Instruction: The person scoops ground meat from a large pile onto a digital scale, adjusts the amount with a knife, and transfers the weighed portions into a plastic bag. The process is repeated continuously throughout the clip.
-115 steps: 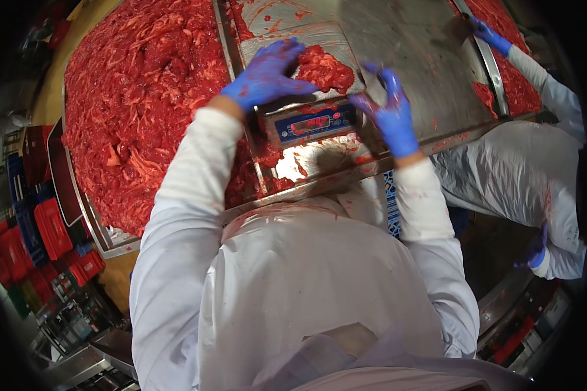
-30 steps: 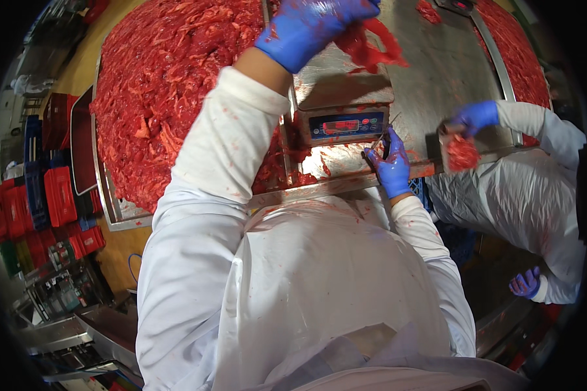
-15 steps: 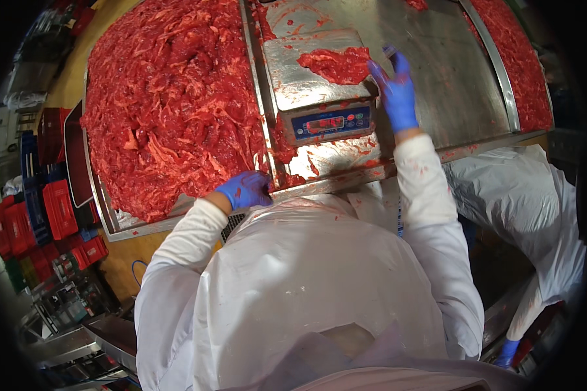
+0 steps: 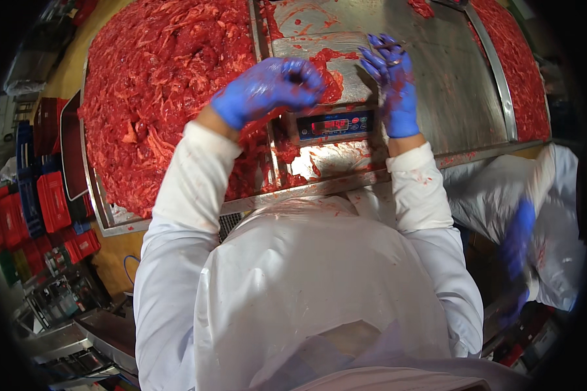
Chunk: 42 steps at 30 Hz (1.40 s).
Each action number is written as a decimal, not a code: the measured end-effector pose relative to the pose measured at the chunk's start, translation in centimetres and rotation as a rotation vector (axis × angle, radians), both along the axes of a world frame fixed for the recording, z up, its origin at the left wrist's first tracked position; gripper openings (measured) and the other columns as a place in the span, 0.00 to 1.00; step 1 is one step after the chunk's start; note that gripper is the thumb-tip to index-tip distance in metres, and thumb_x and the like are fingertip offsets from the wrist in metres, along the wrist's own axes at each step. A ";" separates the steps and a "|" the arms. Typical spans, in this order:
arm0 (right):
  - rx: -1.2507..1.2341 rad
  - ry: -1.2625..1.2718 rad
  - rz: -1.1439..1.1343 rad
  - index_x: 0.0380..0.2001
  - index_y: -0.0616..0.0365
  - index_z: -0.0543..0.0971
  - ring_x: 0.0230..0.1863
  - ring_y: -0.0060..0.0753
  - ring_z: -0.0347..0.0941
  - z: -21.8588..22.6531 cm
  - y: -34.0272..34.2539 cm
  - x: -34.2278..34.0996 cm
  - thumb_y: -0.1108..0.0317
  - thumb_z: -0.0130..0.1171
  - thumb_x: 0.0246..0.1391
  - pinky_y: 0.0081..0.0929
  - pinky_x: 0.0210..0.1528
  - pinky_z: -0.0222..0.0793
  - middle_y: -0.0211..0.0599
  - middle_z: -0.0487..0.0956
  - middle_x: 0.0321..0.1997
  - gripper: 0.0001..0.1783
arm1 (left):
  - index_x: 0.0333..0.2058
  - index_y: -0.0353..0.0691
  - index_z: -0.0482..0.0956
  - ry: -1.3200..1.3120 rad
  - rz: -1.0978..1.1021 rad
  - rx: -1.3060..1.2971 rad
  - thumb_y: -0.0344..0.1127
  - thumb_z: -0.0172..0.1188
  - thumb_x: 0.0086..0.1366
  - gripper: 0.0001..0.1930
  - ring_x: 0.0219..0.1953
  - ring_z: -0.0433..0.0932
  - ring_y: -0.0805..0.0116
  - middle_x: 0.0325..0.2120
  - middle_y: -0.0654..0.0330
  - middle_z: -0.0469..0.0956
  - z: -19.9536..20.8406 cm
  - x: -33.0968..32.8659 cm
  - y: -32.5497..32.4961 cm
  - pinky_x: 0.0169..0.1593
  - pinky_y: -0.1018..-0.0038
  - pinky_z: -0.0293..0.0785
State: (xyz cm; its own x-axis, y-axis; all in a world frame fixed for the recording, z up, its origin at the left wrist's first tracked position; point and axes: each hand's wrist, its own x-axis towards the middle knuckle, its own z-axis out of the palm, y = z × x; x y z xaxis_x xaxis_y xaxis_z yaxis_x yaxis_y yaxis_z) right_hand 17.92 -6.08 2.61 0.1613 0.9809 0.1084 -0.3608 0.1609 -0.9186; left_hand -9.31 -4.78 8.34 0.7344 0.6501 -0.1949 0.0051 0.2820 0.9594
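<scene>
My left hand [image 4: 270, 90], in a blue glove, reaches over the left part of the metal scale [image 4: 336, 124]. Its fingers are curled at the edge of a red piece of raw meat [image 4: 333, 85] on the weighing plate; whether they grip it is hidden. My right hand [image 4: 396, 88], also blue-gloved and smeared red, is raised just beside the scale's right edge. Its fingers are bent around something thin and dark [image 4: 392, 46], too small to name. The scale has a lit red display on its front.
A large heap of raw meat [image 4: 163, 104] fills the tray at left; another [image 4: 512, 72] lies beyond a metal divider [image 4: 496, 72] at right. A steel surface [image 4: 447, 98] runs between. Red crates [image 4: 52, 201] stand at far left. A co-worker's gloved hand [image 4: 518, 238] is at right.
My left hand has moved from the tray's front rim up and right to the meat on the scale. My right hand has turned and its fingers have bent. The co-worker's arm has risen.
</scene>
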 end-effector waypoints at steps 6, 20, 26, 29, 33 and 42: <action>-0.237 -0.204 -0.038 0.63 0.66 0.69 0.62 0.43 0.78 -2.2 -8.2 3.7 0.67 0.60 0.68 0.37 0.67 0.73 0.50 0.78 0.61 0.25 | 0.56 0.39 0.81 0.428 0.431 0.327 0.29 0.65 0.64 0.21 0.45 0.81 0.71 0.45 0.58 0.84 -3.0 -3.4 2.9 0.51 0.75 0.77; -0.389 -0.336 0.953 0.42 0.59 0.81 0.34 0.21 0.72 -6.2 -8.3 -0.3 0.66 0.64 0.63 0.23 0.40 0.71 0.27 0.80 0.35 0.09 | 0.46 0.41 0.82 1.090 0.409 0.324 0.42 0.64 0.62 0.16 0.47 0.82 0.41 0.46 0.44 0.83 -13.0 -11.1 -3.8 0.51 0.53 0.79; -0.698 -0.379 1.091 0.41 0.60 0.82 0.33 0.23 0.78 -9.1 -10.9 -5.7 0.64 0.62 0.67 0.25 0.39 0.75 0.32 0.83 0.35 0.10 | 0.46 0.42 0.84 1.068 0.482 0.574 0.41 0.67 0.59 0.17 0.49 0.82 0.48 0.45 0.49 0.81 -9.6 -13.6 -5.3 0.53 0.58 0.79; -0.527 -0.341 0.952 0.45 0.61 0.82 0.32 0.23 0.78 -11.6 -10.8 -7.7 0.66 0.64 0.66 0.25 0.39 0.74 0.30 0.82 0.31 0.10 | 0.46 0.43 0.83 1.023 0.250 0.549 0.41 0.68 0.59 0.17 0.48 0.81 0.48 0.44 0.49 0.81 -10.9 -9.3 -9.8 0.52 0.57 0.78; -0.518 -0.129 0.759 0.48 0.61 0.80 0.35 0.24 0.79 -4.8 -9.5 -6.0 0.68 0.64 0.65 0.25 0.42 0.76 0.34 0.83 0.37 0.12 | 0.45 0.43 0.83 1.153 0.098 0.466 0.44 0.68 0.58 0.18 0.47 0.81 0.45 0.43 0.49 0.79 -13.5 -7.0 -12.6 0.51 0.54 0.78; -0.553 -0.282 0.806 0.50 0.62 0.80 0.48 0.30 0.83 -4.0 -12.6 -0.4 0.67 0.66 0.64 0.30 0.56 0.78 0.35 0.85 0.46 0.15 | 0.61 0.52 0.77 1.257 0.231 1.060 0.54 0.71 0.55 0.35 0.73 0.59 0.40 0.67 0.53 0.68 -11.3 -2.5 -6.1 0.73 0.43 0.54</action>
State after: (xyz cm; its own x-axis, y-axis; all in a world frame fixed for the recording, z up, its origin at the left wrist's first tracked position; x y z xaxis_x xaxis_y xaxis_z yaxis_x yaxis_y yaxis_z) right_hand 17.48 -18.65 -1.39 -0.5312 0.7105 -0.4615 0.0673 -0.5075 -0.8590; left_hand -11.85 -10.87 -2.99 0.3470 0.9377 0.0182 0.9273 -0.3459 0.1429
